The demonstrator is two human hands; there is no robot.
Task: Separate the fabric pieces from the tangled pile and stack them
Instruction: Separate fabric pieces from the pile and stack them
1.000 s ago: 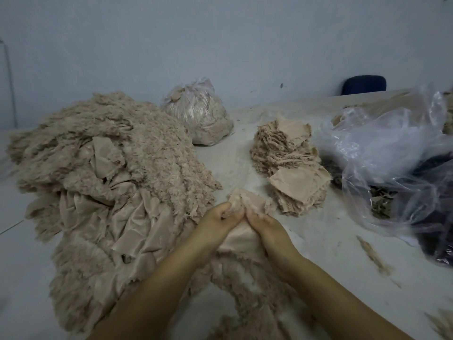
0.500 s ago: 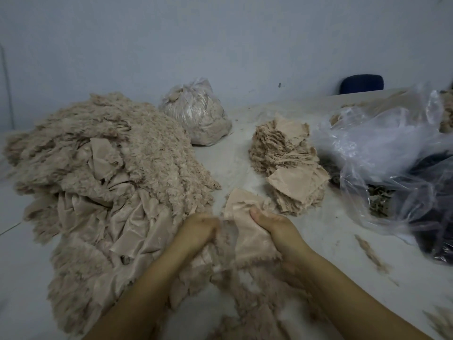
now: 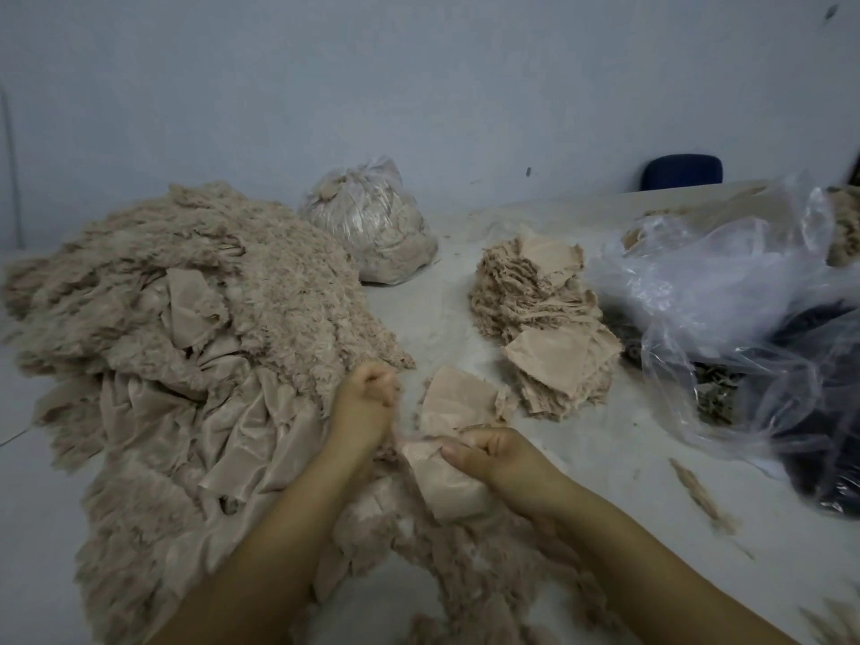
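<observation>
Pale grey wall behind, and a dusty white table (image 3: 581, 458) carrying everything. At 9 o'clock sits the tangled pile (image 3: 186, 365) of beige frayed fabric, by far the largest mass. At 1 o'clock from the hands lies the stack (image 3: 544, 328) of separated pieces, its long axis running from 12 toward 5 o'clock. A tied plastic bag (image 3: 372, 225) of scraps rests at 12 o'clock, and loose clear plastic sheeting (image 3: 721, 290) covers the 3 o'clock side. A dark blue chair back (image 3: 681, 171) shows beyond the table edge.

The right hand (image 3: 493, 463) has fingers curled, pinching 1 fabric piece (image 3: 453, 435) that rises toward 12 o'clock. The left hand (image 3: 367, 402) is fisted at the pile's edge just beside it; it seems to grip frayed fibres, though motion blur makes that uncertain. Between the 2 hands the cloth looks thin and drawn out, so I judge the piece nearly freed.

The stack lies up and right of the held piece, near but apart. The right hand is nearer, so it looks best placed to carry it across.
</observation>
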